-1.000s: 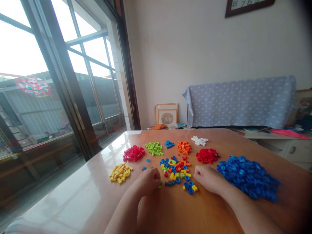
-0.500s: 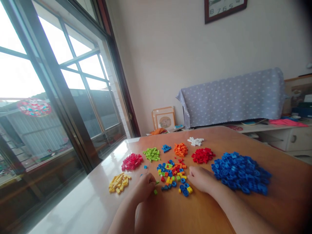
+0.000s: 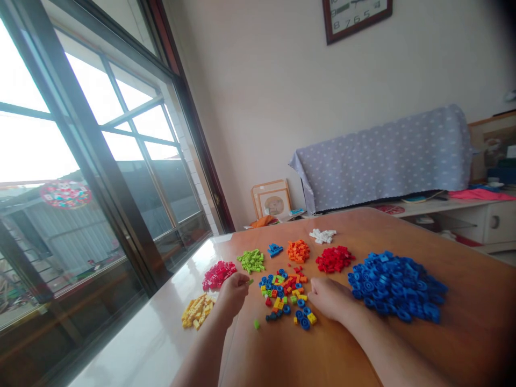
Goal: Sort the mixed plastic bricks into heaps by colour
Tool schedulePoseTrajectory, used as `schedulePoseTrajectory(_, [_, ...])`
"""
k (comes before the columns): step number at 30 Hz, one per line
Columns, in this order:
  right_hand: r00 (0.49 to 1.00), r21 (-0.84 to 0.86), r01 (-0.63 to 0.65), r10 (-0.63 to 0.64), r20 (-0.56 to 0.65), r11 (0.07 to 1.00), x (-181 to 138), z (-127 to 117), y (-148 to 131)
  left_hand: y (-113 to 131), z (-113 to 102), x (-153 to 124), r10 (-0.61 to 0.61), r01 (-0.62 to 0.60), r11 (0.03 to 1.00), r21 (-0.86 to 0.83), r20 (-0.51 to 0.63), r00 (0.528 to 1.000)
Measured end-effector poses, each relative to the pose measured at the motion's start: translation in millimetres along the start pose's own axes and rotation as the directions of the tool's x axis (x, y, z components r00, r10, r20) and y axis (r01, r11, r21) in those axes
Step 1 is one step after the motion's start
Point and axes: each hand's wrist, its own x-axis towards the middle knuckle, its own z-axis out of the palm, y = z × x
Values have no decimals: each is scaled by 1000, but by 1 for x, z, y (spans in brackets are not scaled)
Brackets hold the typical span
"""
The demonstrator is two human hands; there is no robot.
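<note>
My left hand (image 3: 235, 293) is closed, with a small lime green brick (image 3: 250, 281) pinched at its fingertips. It is over the table between the pink brick pile (image 3: 217, 274) and the mixed bricks (image 3: 282, 285). Closed and resting at the right side of the mixed bricks is my right hand (image 3: 328, 297); what its fingers hold, if anything, is hidden. A single green brick (image 3: 257, 324) lies on the table in front of the mixed bricks. The lime green pile (image 3: 250, 260) is just beyond my left hand.
Around the wooden table (image 3: 278, 360) are a yellow pile (image 3: 197, 310), small blue pile (image 3: 274, 250), orange pile (image 3: 298, 251), red pile (image 3: 334, 259), white pile (image 3: 322, 235) and large blue pile (image 3: 397, 285). A window (image 3: 137, 134) stands at left, a cloth-covered object (image 3: 382, 156) behind.
My left hand has moved away from me, from beside the mixed bricks toward the pink and green piles, carrying a green brick. My right hand has stayed nearly in place. The view has shifted slightly.
</note>
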Motion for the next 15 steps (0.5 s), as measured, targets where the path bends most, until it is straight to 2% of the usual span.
schedulePoseTrajectory(4, [1000,7,4,-4,-3,1000,0,0,0,-3,-1,23,-44,50,995,81,-67,997])
schedulePoseTrajectory(15, [1000,27,-16,16,11,1000,4,2,-2,-26,20,87,36,25,946,324,-181,983])
